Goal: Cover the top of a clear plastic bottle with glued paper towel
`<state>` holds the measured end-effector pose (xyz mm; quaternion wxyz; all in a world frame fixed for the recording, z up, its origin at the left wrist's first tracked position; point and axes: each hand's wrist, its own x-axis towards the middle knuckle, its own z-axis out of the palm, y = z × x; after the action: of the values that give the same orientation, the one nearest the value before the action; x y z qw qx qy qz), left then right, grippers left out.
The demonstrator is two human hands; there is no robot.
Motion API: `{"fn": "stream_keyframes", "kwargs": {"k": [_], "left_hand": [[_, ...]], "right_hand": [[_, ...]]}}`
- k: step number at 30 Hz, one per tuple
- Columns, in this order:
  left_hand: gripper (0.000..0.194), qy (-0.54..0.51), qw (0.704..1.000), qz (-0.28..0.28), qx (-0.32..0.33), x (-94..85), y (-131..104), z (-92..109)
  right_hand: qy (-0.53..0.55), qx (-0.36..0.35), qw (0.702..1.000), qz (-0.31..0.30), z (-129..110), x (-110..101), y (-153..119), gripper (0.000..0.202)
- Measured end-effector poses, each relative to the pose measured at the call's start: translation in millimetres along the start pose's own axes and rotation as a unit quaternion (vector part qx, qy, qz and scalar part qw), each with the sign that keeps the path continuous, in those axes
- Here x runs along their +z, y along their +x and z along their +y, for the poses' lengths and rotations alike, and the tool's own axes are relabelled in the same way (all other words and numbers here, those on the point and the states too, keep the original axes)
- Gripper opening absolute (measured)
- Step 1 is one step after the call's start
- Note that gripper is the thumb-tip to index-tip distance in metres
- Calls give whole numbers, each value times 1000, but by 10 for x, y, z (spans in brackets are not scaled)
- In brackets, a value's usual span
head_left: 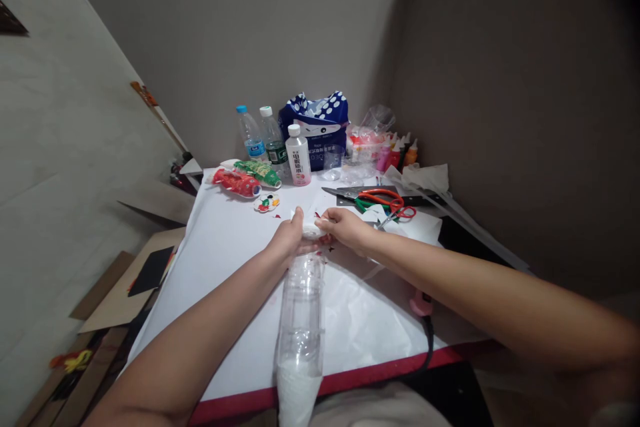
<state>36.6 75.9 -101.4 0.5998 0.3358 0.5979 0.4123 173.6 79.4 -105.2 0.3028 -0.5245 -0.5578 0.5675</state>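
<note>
Between my two hands is a small white round piece [312, 231], partly covered by fingers; its kind is unclear. My left hand [291, 237] cups it from the left, thumb pointing up. With thumb and fingers pinched, my right hand [344, 229] grips its right side. Just below the hands lies a long clear plastic bottle [302, 300], its near end white and reaching past the table's front edge. Small dark red scraps [330, 249] lie close to the fingers.
At the back stand bottles [299, 157], a blue bag [325, 133], clear cups [333, 160] and paint tubes [395, 157]. Red and green painted bottles [237, 183] lie left, by a paint palette [267, 203]. Scissors [383, 201] lie right; a pink corded tool [421, 303] is nearer.
</note>
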Motion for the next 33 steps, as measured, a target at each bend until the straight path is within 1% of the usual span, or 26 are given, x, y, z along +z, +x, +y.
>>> {"fn": "stream_keyframes", "kwargs": {"k": [9,11,13,17,18,21,25,27,29,31,33], "left_hand": [[55,-4,1000,-6,-5,-19,0,-9],[55,-5,1000,-28,-11,-16,-26,15],[57,-5,998,-64,-18,-16,-59,55],[69,19,991,-125,-32,-34,-128,161],[68,30,989,-138,-33,-42,-147,185],[56,68,982,-175,-30,-69,-208,233],[54,105,970,-218,-36,-90,-288,257],[53,105,969,-220,-36,-95,-315,276],[51,95,973,-208,-30,-104,-327,312],[47,74,980,-186,-20,-119,-330,367],[42,43,986,-162,-14,-139,-328,431]], "right_hand": [[8,-10,1000,-3,0,15,-18,21],[13,-21,1000,-4,-17,-9,-38,16],[18,-37,999,-6,-53,-68,-64,15],[40,-84,996,-1,-148,-289,-107,20],[49,-97,994,3,-167,-354,-111,20],[77,-122,989,13,-196,-523,-114,21],[109,-124,986,8,-215,-626,-114,20],[130,-116,985,9,-240,-634,-120,16],[158,-101,982,22,-273,-622,-144,12],[186,-75,979,29,-301,-583,-210,15],[205,-42,978,8,-316,-497,-332,20]]}}
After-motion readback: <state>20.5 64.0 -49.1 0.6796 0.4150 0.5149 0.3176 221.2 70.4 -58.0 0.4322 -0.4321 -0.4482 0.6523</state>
